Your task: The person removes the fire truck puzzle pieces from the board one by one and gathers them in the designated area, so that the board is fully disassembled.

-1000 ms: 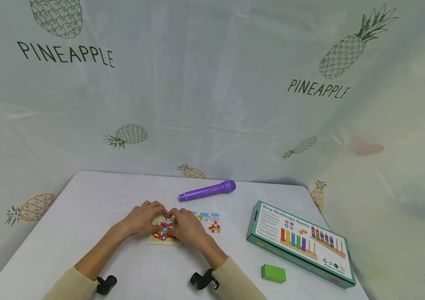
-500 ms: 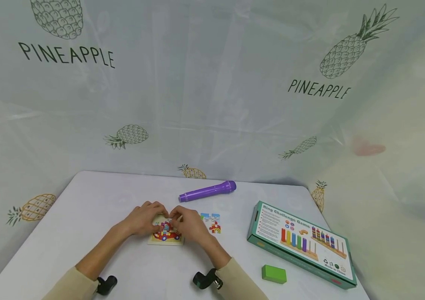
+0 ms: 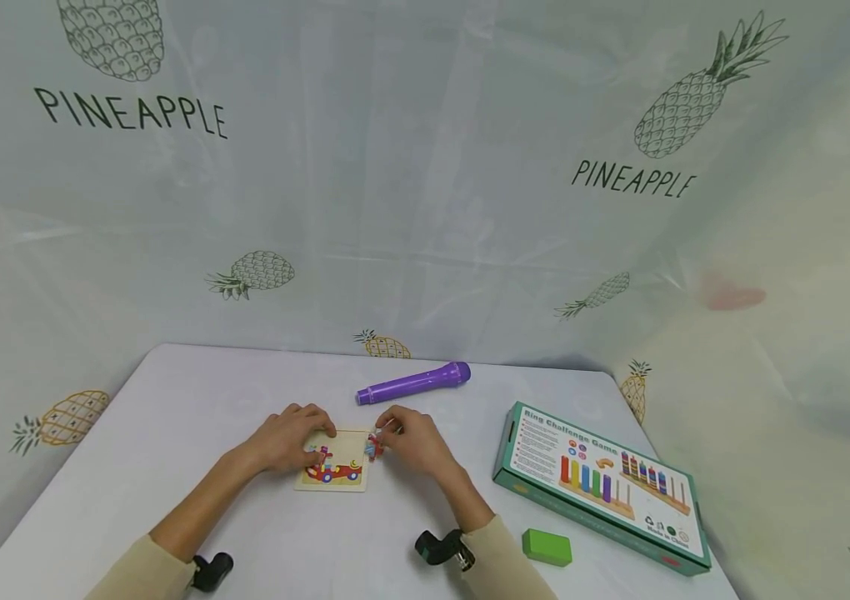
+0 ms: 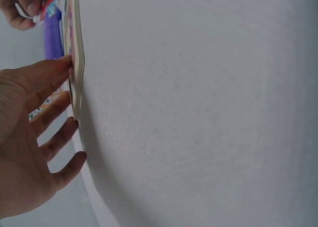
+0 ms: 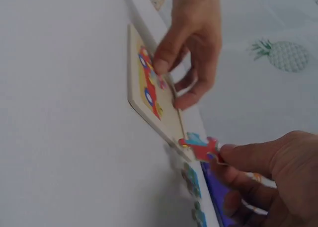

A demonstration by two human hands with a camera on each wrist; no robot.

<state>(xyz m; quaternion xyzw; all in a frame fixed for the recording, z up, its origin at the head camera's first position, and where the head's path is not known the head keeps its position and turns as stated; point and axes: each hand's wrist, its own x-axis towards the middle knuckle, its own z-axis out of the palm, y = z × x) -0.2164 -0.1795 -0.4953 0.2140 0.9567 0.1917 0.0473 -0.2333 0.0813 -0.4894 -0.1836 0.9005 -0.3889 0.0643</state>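
One red-and-blue puzzle piece (image 5: 201, 150) is pinched between thumb and forefinger of the right hand (image 3: 419, 442), just beside the board's right edge; contact cannot be determined. Its long axis runs from those fingertips back toward the person, yellowish tip nearest. The left hand (image 3: 290, 440), fingers spread and loosely bent, rests its thumb on the pale board (image 3: 350, 447), which bears a red vehicle picture. Beyond the right hand lies a purple microphone (image 3: 413, 383); white table (image 3: 462, 467) separates that hand from the green-edged box (image 3: 605, 487) to its right.
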